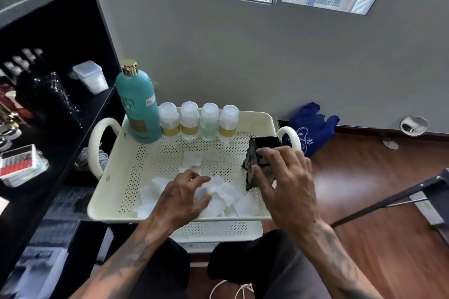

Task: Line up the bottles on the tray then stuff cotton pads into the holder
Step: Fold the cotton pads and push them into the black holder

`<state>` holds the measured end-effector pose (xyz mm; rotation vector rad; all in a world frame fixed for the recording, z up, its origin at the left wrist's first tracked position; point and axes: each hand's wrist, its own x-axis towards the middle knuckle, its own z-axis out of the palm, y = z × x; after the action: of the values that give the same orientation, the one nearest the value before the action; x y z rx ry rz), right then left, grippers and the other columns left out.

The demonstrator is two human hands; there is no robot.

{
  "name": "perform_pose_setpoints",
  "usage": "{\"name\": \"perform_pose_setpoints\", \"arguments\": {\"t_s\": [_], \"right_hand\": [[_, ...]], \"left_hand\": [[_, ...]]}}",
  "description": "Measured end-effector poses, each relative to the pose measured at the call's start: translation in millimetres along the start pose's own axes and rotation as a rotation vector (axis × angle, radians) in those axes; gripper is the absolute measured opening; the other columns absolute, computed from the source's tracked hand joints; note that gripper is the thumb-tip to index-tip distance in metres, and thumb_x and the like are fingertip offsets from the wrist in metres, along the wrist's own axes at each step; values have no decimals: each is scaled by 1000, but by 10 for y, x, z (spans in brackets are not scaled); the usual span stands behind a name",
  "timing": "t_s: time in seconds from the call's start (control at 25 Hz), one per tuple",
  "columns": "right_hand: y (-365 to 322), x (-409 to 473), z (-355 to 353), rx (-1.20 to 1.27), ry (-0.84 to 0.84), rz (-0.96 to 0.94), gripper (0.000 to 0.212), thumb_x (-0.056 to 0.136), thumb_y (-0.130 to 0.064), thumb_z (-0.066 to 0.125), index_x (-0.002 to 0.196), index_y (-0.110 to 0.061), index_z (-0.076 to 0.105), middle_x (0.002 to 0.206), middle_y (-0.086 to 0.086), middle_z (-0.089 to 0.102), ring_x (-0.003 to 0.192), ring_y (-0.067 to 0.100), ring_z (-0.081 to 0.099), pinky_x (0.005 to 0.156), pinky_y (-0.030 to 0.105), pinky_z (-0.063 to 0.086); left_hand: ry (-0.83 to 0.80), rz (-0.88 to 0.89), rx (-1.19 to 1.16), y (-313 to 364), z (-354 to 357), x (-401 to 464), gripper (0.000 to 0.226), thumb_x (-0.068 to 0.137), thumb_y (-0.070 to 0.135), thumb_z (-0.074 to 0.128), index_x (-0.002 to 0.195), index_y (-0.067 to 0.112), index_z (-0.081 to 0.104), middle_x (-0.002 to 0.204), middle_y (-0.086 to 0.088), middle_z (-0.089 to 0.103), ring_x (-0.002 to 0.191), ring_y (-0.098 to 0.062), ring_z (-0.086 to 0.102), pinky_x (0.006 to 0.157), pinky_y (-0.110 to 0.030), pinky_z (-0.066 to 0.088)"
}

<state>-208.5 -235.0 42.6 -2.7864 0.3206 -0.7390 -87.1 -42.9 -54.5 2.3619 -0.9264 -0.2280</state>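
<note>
A cream perforated tray [145,160] tops a small cart. Along its far edge stand a tall teal bottle [136,104] with a gold cap and several small clear bottles [198,121] in a row. White cotton pads [233,195] lie scattered on the near half of the tray. My left hand [182,198] rests on the pile, its fingers curled around some pads. My right hand [281,177] grips a black holder [260,155] standing at the tray's right side, tilted with its open top facing away from me.
A black shelf unit [60,80] with a plastic box [91,76] and small items stands close on the left. A blue bag [311,126] lies on the wooden floor by the wall. A dark metal frame [388,199] juts in from the right.
</note>
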Motion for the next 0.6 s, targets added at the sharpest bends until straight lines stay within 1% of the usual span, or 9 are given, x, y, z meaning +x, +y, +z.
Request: {"name": "perform_pose_setpoints", "arguments": {"t_s": [0.04, 0.08, 0.12, 0.2, 0.28, 0.36, 0.48, 0.52, 0.6], "right_hand": [[-19, -68, 24, 95, -9, -30, 22, 92, -29, 59, 114, -22, 63, 102, -6, 58, 89, 13, 53, 79, 25, 43], [-28, -108, 72, 152, -120, -27, 19, 93, -24, 58, 111, -22, 64, 102, -6, 58, 86, 12, 55, 75, 24, 45], [-24, -129, 151, 156, -299, 20, 21, 94, -21, 56, 113, -23, 65, 107, -6, 60, 91, 13, 58, 78, 26, 47], [61, -127, 372, 27, -638, 163, 32, 95, -19, 51, 126, -25, 60, 127, -1, 59, 113, 20, 57, 95, 32, 46], [144, -62, 517, -67, -794, 257, 40, 94, -16, 49, 133, -22, 53, 136, 7, 55, 121, 27, 54, 101, 34, 45], [203, -29, 627, -128, -835, 244, 41, 91, -13, 50, 131, -20, 53, 134, 12, 55, 118, 31, 55, 98, 36, 48], [278, -54, 714, -62, -819, 309, 27, 86, -12, 52, 111, -19, 61, 119, 13, 62, 104, 33, 60, 87, 33, 51], [310, -69, 717, -32, -801, 333, 23, 85, -14, 53, 105, -19, 64, 117, 12, 63, 102, 32, 61, 84, 32, 51], [431, -128, 705, 21, -746, 352, 22, 87, -19, 56, 105, -21, 68, 118, 7, 62, 104, 27, 60, 88, 31, 49]], "left_hand": [[43, 85, 50, 25, 5, 35, 47, 85, 39, 68, 129, 25, 62, 119, 2, 59, 109, -15, 57, 93, -39, 49], [53, 176, 98, 59, 9, 88, 46, 85, 37, 69, 129, 25, 62, 121, 1, 60, 111, -17, 56, 95, -41, 48], [17, 258, 148, 100, 16, 158, 46, 85, 35, 69, 129, 26, 62, 124, 1, 60, 114, -18, 55, 96, -41, 47], [-136, 331, 230, 209, 51, 295, 47, 86, 35, 67, 131, 28, 59, 127, 5, 59, 118, -16, 51, 97, -39, 44], [-263, 305, 285, 274, 108, 384, 39, 87, 34, 67, 125, 30, 63, 120, 8, 61, 114, -15, 52, 93, -35, 44], [-250, 263, 234, 257, 156, 405, 26, 88, 30, 67, 114, 28, 70, 113, 7, 65, 106, -14, 57, 87, -33, 49], [-172, 156, 27, 158, 175, 343, 20, 88, 27, 66, 106, 23, 75, 105, 5, 71, 99, -11, 62, 85, -31, 52], [-167, 89, -72, 118, 169, 320, 20, 89, 28, 66, 105, 22, 76, 102, 5, 72, 95, -8, 63, 84, -29, 53], [-162, -81, -290, 54, 142, 274, 17, 89, 28, 66, 100, 22, 77, 93, 10, 74, 84, 1, 66, 75, -18, 51]]}}
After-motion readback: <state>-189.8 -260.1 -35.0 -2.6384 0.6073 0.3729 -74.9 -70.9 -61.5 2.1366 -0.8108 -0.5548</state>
